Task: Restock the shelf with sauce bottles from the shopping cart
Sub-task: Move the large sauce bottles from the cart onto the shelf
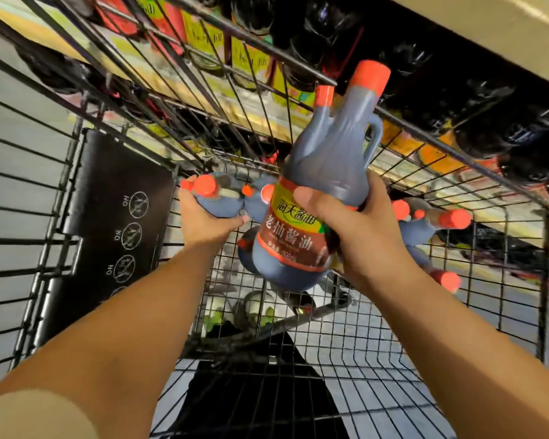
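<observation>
A: Store aisle, wire shopping cart below us. Our right hand grips a sauce bottle, lifted clear of the cart.
B: And our left hand clasps another bottle lying inside. Next, we'd say: stand them upright on the shelf beyond.

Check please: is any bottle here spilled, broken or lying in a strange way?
No spill or break shows. The loose bottles in the cart lie on their sides, caps pointing different ways. The held bottle in the right hand seems to have two necks, probably camera blur.
</observation>
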Demonstrator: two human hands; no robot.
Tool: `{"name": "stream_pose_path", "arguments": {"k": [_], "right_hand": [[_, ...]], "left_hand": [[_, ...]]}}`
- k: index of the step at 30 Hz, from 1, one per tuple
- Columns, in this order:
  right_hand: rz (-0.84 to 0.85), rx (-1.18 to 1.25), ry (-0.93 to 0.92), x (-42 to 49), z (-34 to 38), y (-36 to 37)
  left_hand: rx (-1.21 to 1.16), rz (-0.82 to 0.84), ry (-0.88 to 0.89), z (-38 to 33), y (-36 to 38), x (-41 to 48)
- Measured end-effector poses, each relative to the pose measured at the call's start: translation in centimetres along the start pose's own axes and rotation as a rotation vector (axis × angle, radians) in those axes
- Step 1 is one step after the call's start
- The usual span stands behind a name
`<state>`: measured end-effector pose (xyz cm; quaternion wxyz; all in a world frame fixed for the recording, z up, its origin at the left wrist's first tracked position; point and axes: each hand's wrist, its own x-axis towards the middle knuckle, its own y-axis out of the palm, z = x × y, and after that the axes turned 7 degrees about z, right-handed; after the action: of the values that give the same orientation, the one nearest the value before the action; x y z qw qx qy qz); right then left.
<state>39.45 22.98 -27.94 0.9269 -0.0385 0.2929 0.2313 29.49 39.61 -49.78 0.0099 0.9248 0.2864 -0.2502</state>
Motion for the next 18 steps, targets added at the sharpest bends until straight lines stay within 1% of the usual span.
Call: {"name": "stream_pose_path", "arguments": {"k": [2, 3, 6, 11, 13, 18], "right_hand": [[0.015, 0.001, -0.003, 0.0, 0.0, 0.1], [0.017, 0.012, -0.005, -0.1, 0.0, 0.2], [0.025, 0.016, -0.005, -0.3, 0.0, 0.3], [-0.003, 0.032, 0.013, -1.2, -0.2, 0.5], [0.001, 0.049, 0.025, -1.7, 0.0, 0.3], [0.046, 0.107, 0.060, -3.9, 0.7, -0.5]], "left_hand": [[0.039, -0.063, -0.006, -2.7, 0.4, -1.3], [0.084, -0.099, -0.043, -3.9, 0.5, -1.9], [0.164, -0.157, -0.053, -5.2, 0.9, -2.9], [0.137, -0.102, -0.062, -5.8, -0.4, -4.4], [0.135, -0.114, -0.072, -5.9, -1.0, -5.5], [0.209, -0.133, -0.061, -9.5, -3.3, -9.2]]}}
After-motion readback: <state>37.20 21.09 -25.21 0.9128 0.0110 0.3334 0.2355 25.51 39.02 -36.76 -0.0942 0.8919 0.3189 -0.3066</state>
